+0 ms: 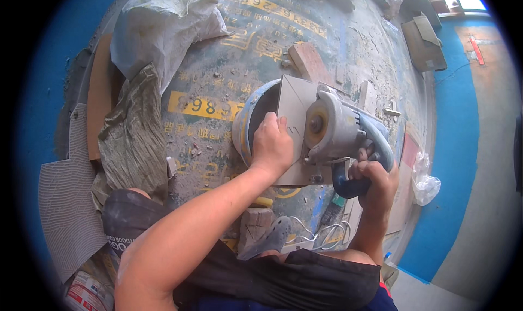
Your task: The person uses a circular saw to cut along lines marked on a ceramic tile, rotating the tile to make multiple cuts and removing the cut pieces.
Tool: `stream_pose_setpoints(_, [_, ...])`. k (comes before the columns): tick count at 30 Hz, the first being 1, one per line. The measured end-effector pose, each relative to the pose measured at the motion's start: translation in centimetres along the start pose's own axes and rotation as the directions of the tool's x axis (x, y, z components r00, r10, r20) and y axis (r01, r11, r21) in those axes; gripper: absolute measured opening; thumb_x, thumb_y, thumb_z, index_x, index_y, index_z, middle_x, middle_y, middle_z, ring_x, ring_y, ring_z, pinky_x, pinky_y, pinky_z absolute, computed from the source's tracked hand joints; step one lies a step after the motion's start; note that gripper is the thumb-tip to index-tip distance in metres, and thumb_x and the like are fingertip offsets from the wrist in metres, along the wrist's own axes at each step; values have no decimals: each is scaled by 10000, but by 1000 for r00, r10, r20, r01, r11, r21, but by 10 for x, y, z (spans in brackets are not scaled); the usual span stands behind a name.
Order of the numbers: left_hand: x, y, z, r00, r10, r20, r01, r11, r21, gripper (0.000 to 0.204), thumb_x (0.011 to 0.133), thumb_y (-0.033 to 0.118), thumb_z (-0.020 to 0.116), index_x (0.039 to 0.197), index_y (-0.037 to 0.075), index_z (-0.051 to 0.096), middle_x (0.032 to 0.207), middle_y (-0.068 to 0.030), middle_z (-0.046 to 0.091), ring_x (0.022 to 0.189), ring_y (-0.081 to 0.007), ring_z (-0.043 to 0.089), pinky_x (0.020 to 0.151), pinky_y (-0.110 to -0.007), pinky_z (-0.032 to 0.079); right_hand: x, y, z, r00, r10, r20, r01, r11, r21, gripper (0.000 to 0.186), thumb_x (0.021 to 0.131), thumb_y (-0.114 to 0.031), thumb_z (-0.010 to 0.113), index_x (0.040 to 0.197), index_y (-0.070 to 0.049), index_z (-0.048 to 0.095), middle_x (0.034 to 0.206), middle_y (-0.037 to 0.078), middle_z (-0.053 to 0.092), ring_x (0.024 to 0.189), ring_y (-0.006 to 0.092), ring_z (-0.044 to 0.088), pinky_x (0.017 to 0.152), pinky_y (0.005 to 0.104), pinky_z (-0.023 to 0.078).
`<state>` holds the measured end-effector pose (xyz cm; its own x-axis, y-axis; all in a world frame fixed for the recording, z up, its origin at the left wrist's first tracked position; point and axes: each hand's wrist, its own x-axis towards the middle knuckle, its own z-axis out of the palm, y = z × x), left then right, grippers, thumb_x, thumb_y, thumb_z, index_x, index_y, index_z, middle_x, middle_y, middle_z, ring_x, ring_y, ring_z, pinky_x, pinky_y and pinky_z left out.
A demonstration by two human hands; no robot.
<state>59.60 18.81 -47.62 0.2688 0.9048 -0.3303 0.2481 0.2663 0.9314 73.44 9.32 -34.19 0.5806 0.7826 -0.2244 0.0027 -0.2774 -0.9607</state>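
Observation:
My left hand is closed on the left edge of a beige tile, which has a pencilled wavy mark and lies across the top of a round bucket. My right hand grips the dark curved handle of a grey handheld power cutter, whose round disc with a yellowish centre rests over the tile, just right of my left hand. The bucket's inside is mostly hidden by the tile and my hand.
White sacking and crumpled khaki cloth lie left. Wooden blocks, a trowel-combed board, white cable and rubble lie on the dusty printed floor covering. A cardboard box and plastic bag sit right.

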Motion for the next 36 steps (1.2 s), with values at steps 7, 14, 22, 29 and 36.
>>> stream_pose_setpoints(7, [1, 0, 0, 1000, -10, 7, 10, 1000, -15, 267, 1025, 202, 432, 946, -41, 509, 984, -304, 596, 970, -495, 554, 844, -545, 428, 1, 0, -4, 1000, 11, 17, -11, 1000, -12, 237, 726, -22, 558, 950, 47, 528, 799, 86, 534, 590, 143, 489, 565, 299, 436])
stream_pose_setpoints(14, [1, 4, 2, 1000, -10, 11, 10, 1000, -10, 270, 1031, 202, 423, 956, -43, 507, 996, -302, 592, 971, -488, 557, 846, -538, 431, 0, -4, 0, 999, 35, -13, -35, 999, 41, 241, 702, -67, 579, 912, 46, 544, 732, 71, 529, 561, 128, 501, 546, 272, 425])
stream_pose_setpoints(22, [3, 1, 4, 1000, 14, -9, -14, 1000, 11, 276, 1031, 207, 424, 960, -46, 510, 995, -298, 590, 968, -480, 560, 852, -530, 434, -4, -8, -2, 997, 72, -13, -71, 997, 36, 249, 696, -80, 593, 907, 40, 539, 699, 60, 518, 558, 125, 499, 547, 275, 431])
stream_pose_setpoints(29, [3, 3, 5, 1000, 7, -11, -7, 1000, 5, 271, 1028, 203, 429, 964, -46, 514, 1001, -298, 593, 978, -480, 562, 860, -529, 437, -7, -3, -9, 999, 52, 11, -52, 998, 29, 263, 731, -29, 559, 977, 54, 524, 755, 72, 525, 561, 146, 485, 544, 303, 436])
stream_pose_setpoints(36, [3, 4, 4, 1000, -9, -14, 9, 1000, -24, 268, 1028, 200, 433, 959, -44, 518, 997, -299, 598, 984, -479, 567, 864, -527, 441, -9, -3, -6, 998, 62, -8, -62, 998, 6, 271, 727, -36, 558, 978, 61, 524, 744, 72, 524, 558, 149, 495, 544, 309, 447])
